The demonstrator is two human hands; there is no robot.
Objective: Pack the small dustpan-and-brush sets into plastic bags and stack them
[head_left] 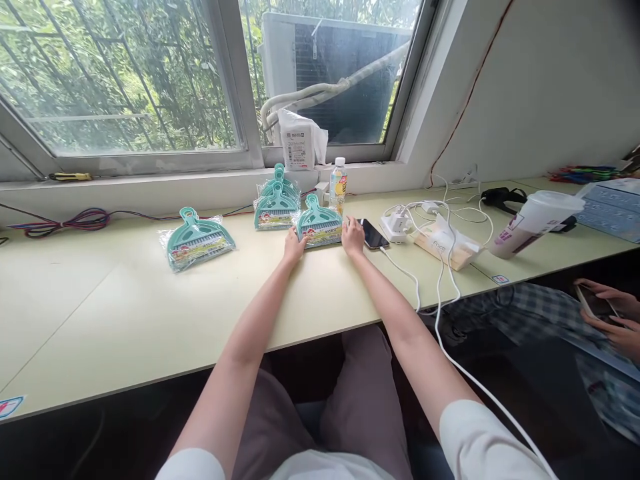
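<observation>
A wrapped teal dustpan-and-brush set (320,223) stands on the pale table between my hands, its handle upward. My left hand (295,245) grips its left edge, and my right hand (353,236) grips its right edge. Just behind it on the left, more wrapped teal sets (276,203) stand one behind another. Another wrapped set (199,241) rests apart, farther left. A bottle with a white cap (339,181) is right behind the held set. Beside my right hand lies a black phone (373,234) with a white cable plugged in.
Right of the phone are a white power strip (395,225), tangled cables, a tissue pack (447,244) and a tilted plastic cup (533,223). A paper pack (300,141) stands on the sill. At far right, another person's hands (617,320) hold a phone below the table's edge.
</observation>
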